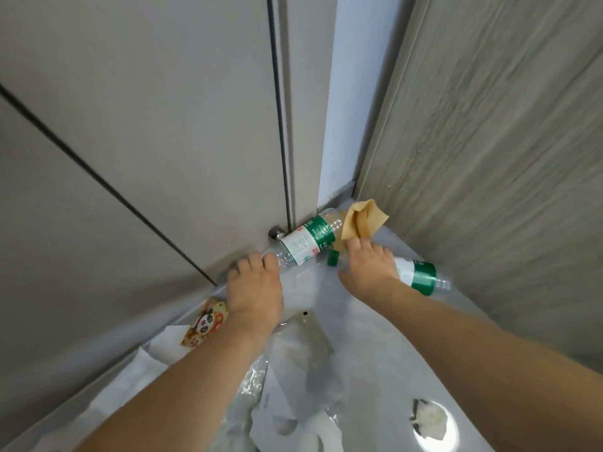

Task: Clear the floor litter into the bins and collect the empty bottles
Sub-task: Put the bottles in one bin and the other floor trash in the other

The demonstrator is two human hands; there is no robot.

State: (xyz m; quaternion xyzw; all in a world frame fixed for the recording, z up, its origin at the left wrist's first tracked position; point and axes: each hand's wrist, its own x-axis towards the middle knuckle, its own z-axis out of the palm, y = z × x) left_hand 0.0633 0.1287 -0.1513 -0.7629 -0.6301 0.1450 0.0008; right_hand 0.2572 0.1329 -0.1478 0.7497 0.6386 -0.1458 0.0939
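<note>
Two green-and-white labelled bottles, print unreadable: left hand (253, 285) grips one (305, 241), right hand (368, 267) grips the other (421, 277).

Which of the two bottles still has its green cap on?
The bottle under the right hand: its green cap shows by the thumb. On the bottle by the door no cap shows.

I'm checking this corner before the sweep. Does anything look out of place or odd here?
Yes. Two bottles lie on their sides in the corner: one under the left hand, one under the right hand. Brown paper is crumpled against the wall, and a printed packet, white paper and plastic film litter the floor.
</note>
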